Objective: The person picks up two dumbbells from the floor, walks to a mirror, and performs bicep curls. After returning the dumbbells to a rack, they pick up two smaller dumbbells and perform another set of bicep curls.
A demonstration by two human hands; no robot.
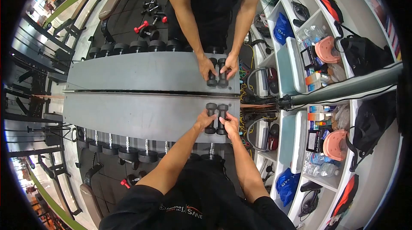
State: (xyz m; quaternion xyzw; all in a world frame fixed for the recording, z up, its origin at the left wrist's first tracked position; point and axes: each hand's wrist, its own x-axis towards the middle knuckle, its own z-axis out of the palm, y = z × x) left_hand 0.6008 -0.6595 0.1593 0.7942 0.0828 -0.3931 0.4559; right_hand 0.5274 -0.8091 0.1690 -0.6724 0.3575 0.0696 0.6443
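Note:
Two small black dumbbells lie side by side on the grey rack top (pixel 128 112), close to its right end, their handles pointing towards the mirror. My left hand (pixel 204 120) is closed around the handle of the left dumbbell (pixel 210 107). Around the right dumbbell (pixel 222 108), my right hand (pixel 230 126) has its thumb over the handle, its fingers curled at the outer side. The dumbbells sit almost touching, and both appear to rest on the surface. Parts of the handles are hidden by my fingers.
A mirror behind the rack top repeats the scene. Larger dumbbells (pixel 147 156) line the rack below. White shelves (pixel 296 178) at right hold bottles, boxes, a pink container (pixel 335 145), a blue bag (pixel 288 187) and a black bag (pixel 369 129). Gym benches stand at left.

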